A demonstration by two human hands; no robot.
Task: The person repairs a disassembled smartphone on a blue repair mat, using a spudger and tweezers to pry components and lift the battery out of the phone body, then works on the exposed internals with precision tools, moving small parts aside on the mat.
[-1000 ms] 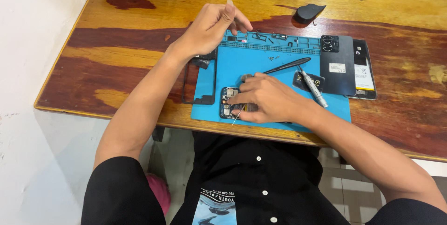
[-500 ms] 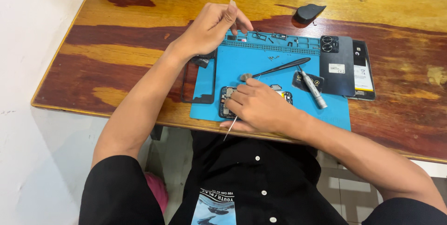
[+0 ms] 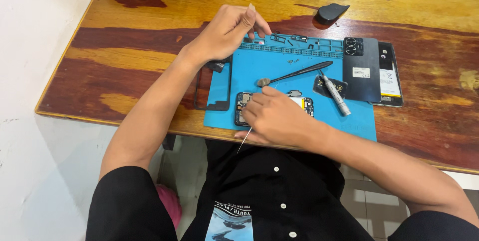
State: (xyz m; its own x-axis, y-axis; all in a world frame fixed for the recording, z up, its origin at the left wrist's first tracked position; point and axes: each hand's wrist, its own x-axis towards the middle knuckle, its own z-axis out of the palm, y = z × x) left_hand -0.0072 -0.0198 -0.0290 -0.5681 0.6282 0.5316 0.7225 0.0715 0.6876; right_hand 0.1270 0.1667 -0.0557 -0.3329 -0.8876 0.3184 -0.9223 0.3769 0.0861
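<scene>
My left hand (image 3: 227, 31) reaches to the small compartments along the far edge of the blue repair mat (image 3: 249, 71), its fingertips pinched together. Whether anything is in the pinch is too small to see. My right hand (image 3: 277, 119) rests on an opened phone body (image 3: 305, 104) at the mat's near edge and grips a thin metal tool (image 3: 244, 141), whose end sticks out toward my body. The hand hides most of the phone's inner parts.
A black phone frame (image 3: 212, 89) lies at the mat's left edge. On the mat lie a long dark spudger (image 3: 299, 73) and a silver screwdriver (image 3: 335, 94). A black back cover (image 3: 361, 69) and a screen unit (image 3: 388, 79) sit at right, a black wedge-shaped object (image 3: 332, 12) beyond.
My right hand has shifted a little on the phone body, and the thin tool now pokes out past the mat's near edge. My left hand has stayed at the compartments.
</scene>
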